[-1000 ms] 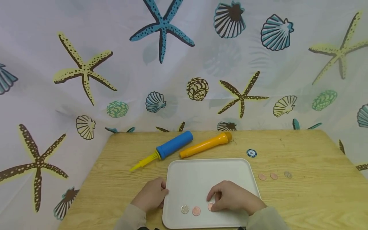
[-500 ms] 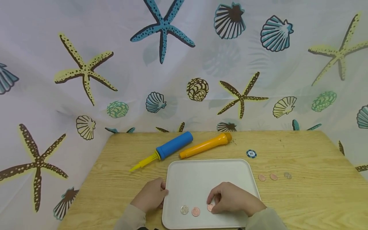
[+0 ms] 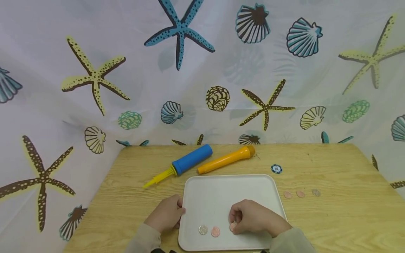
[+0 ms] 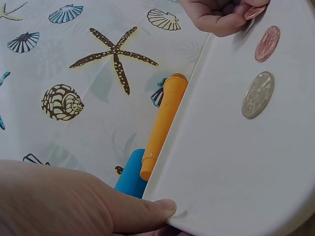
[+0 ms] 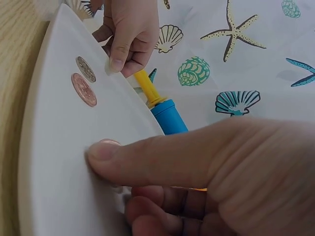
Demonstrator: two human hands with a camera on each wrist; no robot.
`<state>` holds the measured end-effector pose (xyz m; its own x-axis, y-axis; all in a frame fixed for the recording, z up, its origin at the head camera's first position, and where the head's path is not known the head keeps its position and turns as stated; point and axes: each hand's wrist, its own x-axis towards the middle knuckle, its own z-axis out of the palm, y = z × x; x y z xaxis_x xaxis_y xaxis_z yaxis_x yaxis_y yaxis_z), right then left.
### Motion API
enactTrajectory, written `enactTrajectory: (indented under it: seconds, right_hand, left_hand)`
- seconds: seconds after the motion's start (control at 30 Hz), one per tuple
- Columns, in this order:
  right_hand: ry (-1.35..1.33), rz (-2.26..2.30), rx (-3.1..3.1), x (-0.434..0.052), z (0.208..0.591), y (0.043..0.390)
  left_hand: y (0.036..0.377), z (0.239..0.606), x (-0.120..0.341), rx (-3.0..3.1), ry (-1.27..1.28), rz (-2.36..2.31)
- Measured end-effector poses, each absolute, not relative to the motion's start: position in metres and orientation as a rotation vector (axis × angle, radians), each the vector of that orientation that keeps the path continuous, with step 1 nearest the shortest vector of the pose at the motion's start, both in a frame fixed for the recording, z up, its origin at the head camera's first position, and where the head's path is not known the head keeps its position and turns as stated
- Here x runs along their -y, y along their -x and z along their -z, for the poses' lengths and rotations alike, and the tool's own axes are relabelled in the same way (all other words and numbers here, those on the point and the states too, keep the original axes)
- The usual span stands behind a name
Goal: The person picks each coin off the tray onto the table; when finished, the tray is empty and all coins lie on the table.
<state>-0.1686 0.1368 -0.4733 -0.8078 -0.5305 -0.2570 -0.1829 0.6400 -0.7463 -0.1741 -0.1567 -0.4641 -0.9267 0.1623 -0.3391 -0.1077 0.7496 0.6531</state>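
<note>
My left hand [image 3: 166,212] grips the left rim of a white tray [image 3: 218,189], its thumb over the edge and the other fingers beneath, as the left wrist view shows. Over the tray's near half, my right hand [image 3: 253,216] pinches a copper-coloured coin [image 4: 254,12] between thumb and fingers. That coin is tilted, close over the tray surface, and mostly covered by the thumb in the right wrist view. To its left, another copper-coloured coin [image 3: 215,231] and a silver-coloured coin [image 3: 203,229] lie flat in a row on the tray.
Right of the tray, two copper-coloured coins [image 3: 288,194] and a silver-coloured coin [image 3: 316,192] lie on the wooden table [image 3: 341,218]. Behind them is a blue poker chip [image 3: 276,169]. A blue-and-yellow hand pump [image 3: 193,160] and an orange toy microphone [image 3: 226,160] lie behind the tray.
My right hand has drawn its fingers in around the copper-coloured coin and shifted it slightly to the right. My left hand stays at the tray's rim.
</note>
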Motion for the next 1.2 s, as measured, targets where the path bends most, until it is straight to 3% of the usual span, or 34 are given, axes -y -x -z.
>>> enactTrajectory:
  seconds: [0.7,1.2]
  right_hand:
    - [0.471,1.307,-2.214,-0.158,0.478,0.177]
    - [0.375,1.425,-2.216,-0.219,0.461,0.169]
  left_hand:
    - [0.174,0.463,0.159,-2.575,-0.061,-1.009]
    - [0.174,0.465,0.159,-2.584,-0.054,-0.988]
